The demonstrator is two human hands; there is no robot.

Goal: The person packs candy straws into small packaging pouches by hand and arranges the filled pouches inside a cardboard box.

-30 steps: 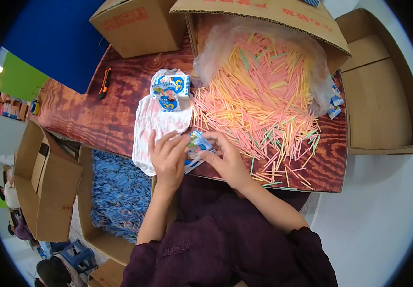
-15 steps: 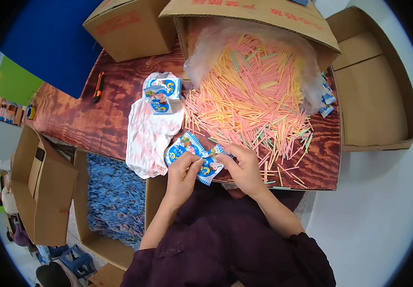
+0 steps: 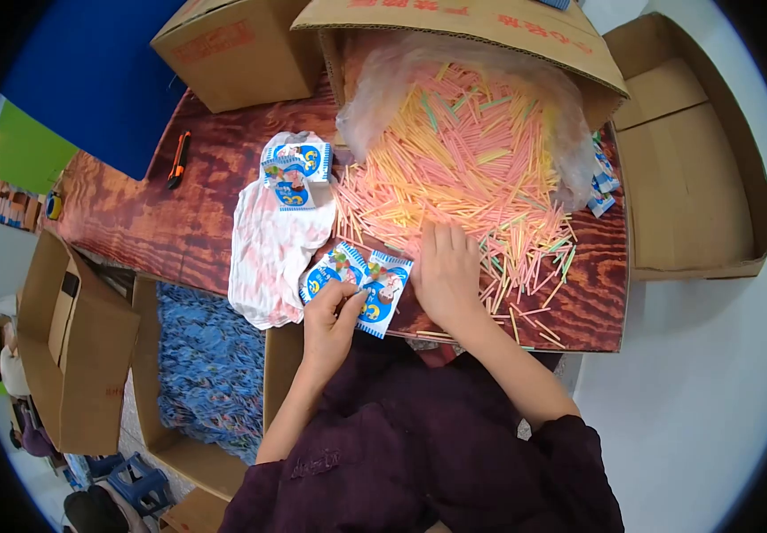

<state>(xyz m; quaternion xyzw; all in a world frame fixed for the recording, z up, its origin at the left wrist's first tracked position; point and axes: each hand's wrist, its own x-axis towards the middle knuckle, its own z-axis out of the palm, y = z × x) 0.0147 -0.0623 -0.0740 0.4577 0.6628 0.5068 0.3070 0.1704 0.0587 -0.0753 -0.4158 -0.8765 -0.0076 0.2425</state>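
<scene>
My left hand point(image 3: 328, 327) pinches the lower edges of two small blue-and-white printed packets between thumb and fingers. One packet point(image 3: 387, 289) leans to the right; the other packet point(image 3: 341, 265) partly sits behind the hand. Palm down, my right hand point(image 3: 447, 271) rests at the near edge of a heap of thin pink, yellow and green sticks point(image 3: 481, 151), fingers stretched out over them. Whether any stick lies beneath those fingers is hidden. The heap spills from a plastic-lined cardboard box point(image 3: 481, 22) lying on its side.
More printed packets point(image 3: 295, 182) stand on a pink-stained white cloth point(image 3: 268, 253). An orange-black box cutter point(image 3: 179, 160) lies on the wood-patterned table point(image 3: 135, 222). Below left, a carton holds many blue packets point(image 3: 206, 364). An open cardboard box point(image 3: 695, 178) stands at the right.
My right hand has let go of the packets and moved up and right onto the sticks. My left hand keeps the packets, now spread side by side.
</scene>
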